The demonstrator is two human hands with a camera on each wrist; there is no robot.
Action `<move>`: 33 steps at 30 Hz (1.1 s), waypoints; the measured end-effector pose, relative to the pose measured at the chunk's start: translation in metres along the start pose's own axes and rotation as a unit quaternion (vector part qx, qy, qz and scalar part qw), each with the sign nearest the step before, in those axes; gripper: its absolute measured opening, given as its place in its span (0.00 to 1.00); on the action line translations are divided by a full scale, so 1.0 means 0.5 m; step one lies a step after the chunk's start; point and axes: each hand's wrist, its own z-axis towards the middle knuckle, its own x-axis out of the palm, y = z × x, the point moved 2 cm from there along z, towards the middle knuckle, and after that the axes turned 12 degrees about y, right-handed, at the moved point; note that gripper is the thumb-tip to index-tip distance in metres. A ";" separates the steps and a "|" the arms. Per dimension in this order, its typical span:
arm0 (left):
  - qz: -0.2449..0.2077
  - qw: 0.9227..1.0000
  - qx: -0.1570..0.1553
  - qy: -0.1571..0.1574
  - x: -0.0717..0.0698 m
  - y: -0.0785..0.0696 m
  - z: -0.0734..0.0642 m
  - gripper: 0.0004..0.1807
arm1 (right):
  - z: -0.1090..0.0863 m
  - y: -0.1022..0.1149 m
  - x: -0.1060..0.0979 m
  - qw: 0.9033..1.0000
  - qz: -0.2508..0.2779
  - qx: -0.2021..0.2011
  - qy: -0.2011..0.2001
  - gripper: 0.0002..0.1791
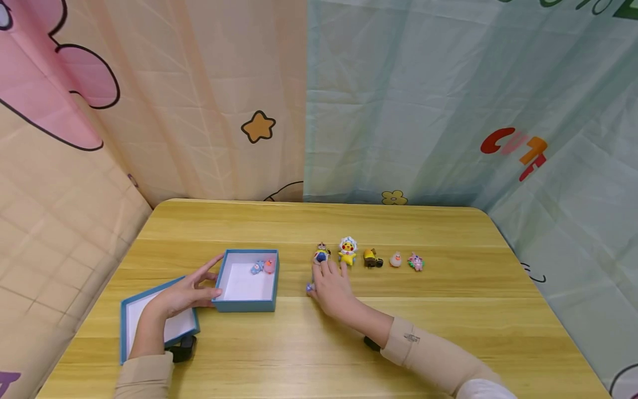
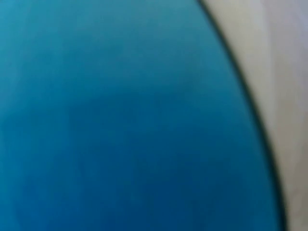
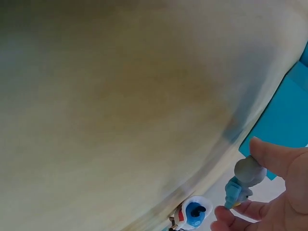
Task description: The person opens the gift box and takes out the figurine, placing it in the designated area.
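Note:
My right hand pinches a small grey-and-blue figurine between thumb and fingertips. Only a bit of it shows beside the thumb in the head view. Just beyond those fingers stands a figurine with a blue-and-white body. My left hand rests with spread fingers against the left side of an open blue box. Inside the box, a light blue figurine and a pink figurine lie side by side. The left wrist view is a blurred blue surface, without the hand.
To the right of the blue-and-white figurine, a row holds a yellow figurine in a white hood, a yellow-and-dark one, a pale round one and a pink-and-green one. The blue lid lies under my left forearm on the wooden table.

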 end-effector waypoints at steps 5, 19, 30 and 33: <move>0.001 1.000 0.001 0.000 0.000 0.000 -0.001 0.48 | -0.006 0.001 0.005 1.000 -0.013 0.002 0.017 0.26; -0.001 1.000 -0.001 0.002 0.000 -0.001 0.000 0.48 | -0.010 0.002 0.013 0.997 -0.016 0.020 0.069 0.28; -0.007 1.000 0.001 0.001 0.001 0.001 0.000 0.48 | -0.007 0.000 0.020 0.995 -0.027 0.021 0.090 0.30; -0.007 1.000 -0.001 -0.001 0.001 0.001 0.000 0.48 | -0.007 0.000 0.019 0.995 -0.026 0.022 0.093 0.30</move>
